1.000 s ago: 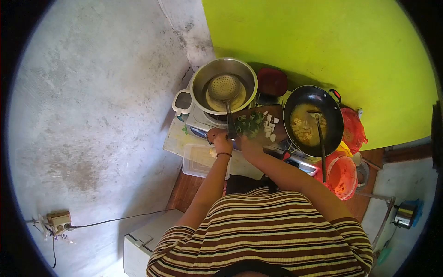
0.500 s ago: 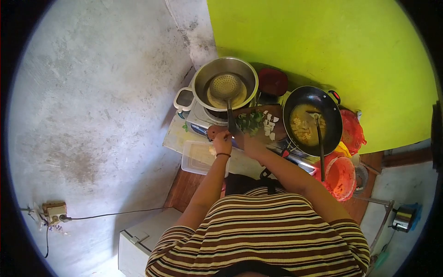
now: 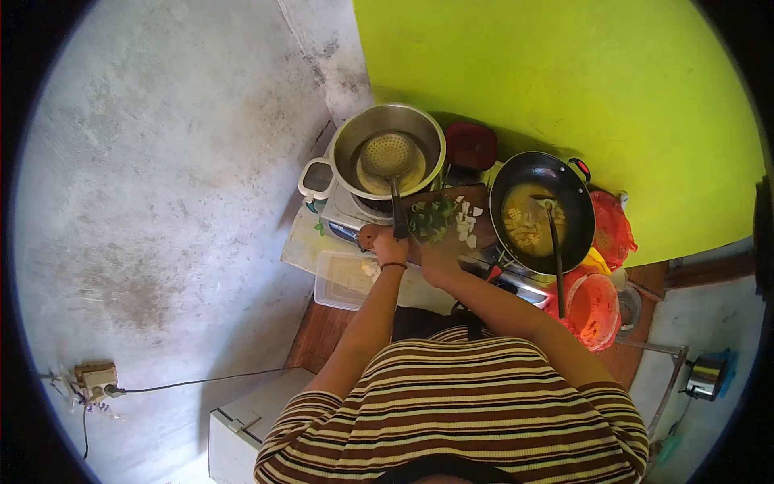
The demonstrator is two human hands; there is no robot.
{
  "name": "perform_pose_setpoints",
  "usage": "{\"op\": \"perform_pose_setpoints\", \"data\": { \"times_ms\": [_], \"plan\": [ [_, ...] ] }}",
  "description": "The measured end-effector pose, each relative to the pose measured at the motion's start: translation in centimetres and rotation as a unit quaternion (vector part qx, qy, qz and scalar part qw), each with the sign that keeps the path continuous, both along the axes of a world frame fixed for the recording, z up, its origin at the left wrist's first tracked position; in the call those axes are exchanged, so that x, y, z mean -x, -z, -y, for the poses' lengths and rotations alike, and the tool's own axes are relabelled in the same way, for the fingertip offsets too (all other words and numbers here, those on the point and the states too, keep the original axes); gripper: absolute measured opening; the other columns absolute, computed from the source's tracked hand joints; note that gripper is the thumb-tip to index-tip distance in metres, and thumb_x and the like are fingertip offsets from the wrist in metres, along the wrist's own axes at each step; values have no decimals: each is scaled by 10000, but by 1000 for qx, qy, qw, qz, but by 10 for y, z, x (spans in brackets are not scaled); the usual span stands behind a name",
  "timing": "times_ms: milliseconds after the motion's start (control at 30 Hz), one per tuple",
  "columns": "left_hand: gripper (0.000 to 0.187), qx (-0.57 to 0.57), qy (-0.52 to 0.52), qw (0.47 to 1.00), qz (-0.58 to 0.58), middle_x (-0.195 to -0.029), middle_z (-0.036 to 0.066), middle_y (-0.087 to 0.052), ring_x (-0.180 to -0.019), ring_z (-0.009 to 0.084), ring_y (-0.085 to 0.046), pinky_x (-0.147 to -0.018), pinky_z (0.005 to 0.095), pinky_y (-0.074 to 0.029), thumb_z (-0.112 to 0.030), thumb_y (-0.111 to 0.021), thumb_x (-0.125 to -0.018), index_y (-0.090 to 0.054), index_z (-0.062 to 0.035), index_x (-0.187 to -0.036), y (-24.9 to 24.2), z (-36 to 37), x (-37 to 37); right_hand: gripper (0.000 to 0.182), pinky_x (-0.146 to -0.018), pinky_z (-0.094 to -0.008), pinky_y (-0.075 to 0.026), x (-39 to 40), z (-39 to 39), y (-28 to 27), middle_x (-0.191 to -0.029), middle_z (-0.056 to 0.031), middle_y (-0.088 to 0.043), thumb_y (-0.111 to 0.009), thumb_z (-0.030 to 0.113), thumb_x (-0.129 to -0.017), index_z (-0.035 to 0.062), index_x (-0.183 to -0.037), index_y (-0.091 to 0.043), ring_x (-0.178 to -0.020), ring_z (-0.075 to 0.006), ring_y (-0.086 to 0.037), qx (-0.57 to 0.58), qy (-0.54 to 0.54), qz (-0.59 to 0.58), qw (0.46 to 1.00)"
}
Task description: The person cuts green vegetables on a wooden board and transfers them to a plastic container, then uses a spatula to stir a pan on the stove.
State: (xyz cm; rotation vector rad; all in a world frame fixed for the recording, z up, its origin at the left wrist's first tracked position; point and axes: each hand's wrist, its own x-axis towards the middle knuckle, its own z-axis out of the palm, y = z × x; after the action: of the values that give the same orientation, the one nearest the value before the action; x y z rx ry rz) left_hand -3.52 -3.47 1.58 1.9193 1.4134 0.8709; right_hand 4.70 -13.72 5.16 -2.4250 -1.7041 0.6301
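Observation:
A brown wooden cutting board (image 3: 477, 194) lies between a large pot and a wok, its rounded handle end (image 3: 368, 235) pointing left toward me. Chopped green leafy pieces (image 3: 431, 219) and white chunks (image 3: 466, 219) are spread on it. My left hand (image 3: 391, 248) is closed at the board's near edge, beside the handle end; what its fingers hold is hidden. Close to its right, my right hand (image 3: 438, 264) is curled over the near edge of the board, slightly blurred. Whatever it grips does not show clearly.
A perforated skimmer (image 3: 387, 155) rests in the steel pot (image 3: 348, 149) on the stove. The black wok (image 3: 582, 214) holds yellowish liquid, food pieces and a spatula (image 3: 558, 266). A clear plastic container (image 3: 334, 298) stands front left; a red basket (image 3: 592, 302) stands at right.
My right hand has shifted slightly down and left at the board. My left hand stays beside the handle end. The whole view has moved a little.

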Motion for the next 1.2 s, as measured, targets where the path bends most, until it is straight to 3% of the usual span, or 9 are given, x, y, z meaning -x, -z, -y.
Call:
{"op": "perform_pose_setpoints", "data": {
  "times_ms": [67, 167, 300, 700, 900, 1000, 1067, 1133, 1200],
  "plan": [
    [196, -17, -1, 1000, -4, -622, 185, -605, -595, 328, -615, -535, 393, -479, -191, -684, -688, -644, 1, -678, 7, -1, 0, 174, -682, -466, -490, -5, 1, 11, -856, -262, -598, -401, 99, -852, -25, -966, -444, -787, -398, -606, 6, 3, -28, 1000],
    [185, 21, -8, 1000, -17, -657, 207, -586, -633, 381, -585, -568, 425, -475, -193, -631, -684, -634, -9, -702, 11, -1, 1, 201, -671, -471, -503, -4, -7, 36, -869, -267, -607, -358, 145, -890, -10, -1005, -414, -796, -400, -618, 42, 50, -64, 996],
    [184, 43, -12, 999, -6, -660, 209, -589, -642, 383, -589, -575, 422, -476, -190, -642, -660, -635, -10, -695, 10, 0, 1, 233, -680, -496, -493, 5, -10, 11, -874, -276, -600, -321, 198, -913, 5, -1007, -411, -816, -405, -614, 47, 79, -72, 993],
    [213, 24, 25, 999, 28, -776, 182, -619, -688, 326, -608, -629, 384, -487, -155, -666, -652, -633, -10, -804, 7, -8, 15, 189, -680, -482, -498, -15, -3, 2, -851, -265, -611, -388, 108, -856, -23, -991, -402, -794, -397, -622, 30, 2, -51, 998],
    [174, -45, 114, 991, -50, -812, 175, -620, -693, 355, -594, -620, 413, -482, -164, -617, -717, -636, -36, -832, -5, -23, 2, 213, -513, -456, -509, -22, -8, -64, -809, -301, -594, -464, 28, -797, -44, -975, -375, -628, -379, -630, 79, 88, -160, 980],
    [151, -90, 143, 985, -18, -812, 176, -622, -713, 355, -597, -620, 415, -484, -155, -595, -739, -643, -51, -838, 19, -30, -3, 286, -679, -464, -486, -30, -5, -43, -858, -312, -571, -501, 156, -800, -10, -1023, -434, -725, -393, -618, 23, 120, -182, 976],
    [136, -122, 152, 981, -16, -798, 171, -624, -719, 347, -603, -626, 405, -491, -136, -588, -742, -649, -58, -835, 39, -31, -3, 248, -487, -437, -496, -34, -4, -47, -787, -278, -568, -466, 72, -813, -47, -987, -337, -563, -340, -609, -2, 148, -249, 957],
    [130, -77, 154, 985, 17, -774, 167, -626, -717, 341, -610, -633, 398, -499, -137, -594, -740, -655, -58, -823, 33, -26, -5, 245, -418, -421, -502, -35, -1, -47, -756, -259, -557, -438, 58, -830, -43, -1005, -301, -504, -309, -603, -12, 204, -341, 918],
    [124, -44, 157, 986, 41, -762, 160, -629, -717, 334, -615, -641, 393, -505, -135, -597, -736, -660, -61, -812, 26, -21, -9, 268, -471, -416, -503, -35, 2, -48, -765, -254, -538, -417, 113, -850, 3, -1076, -325, -545, -301, -600, -10, 285, -450, 846]
  ]
}}
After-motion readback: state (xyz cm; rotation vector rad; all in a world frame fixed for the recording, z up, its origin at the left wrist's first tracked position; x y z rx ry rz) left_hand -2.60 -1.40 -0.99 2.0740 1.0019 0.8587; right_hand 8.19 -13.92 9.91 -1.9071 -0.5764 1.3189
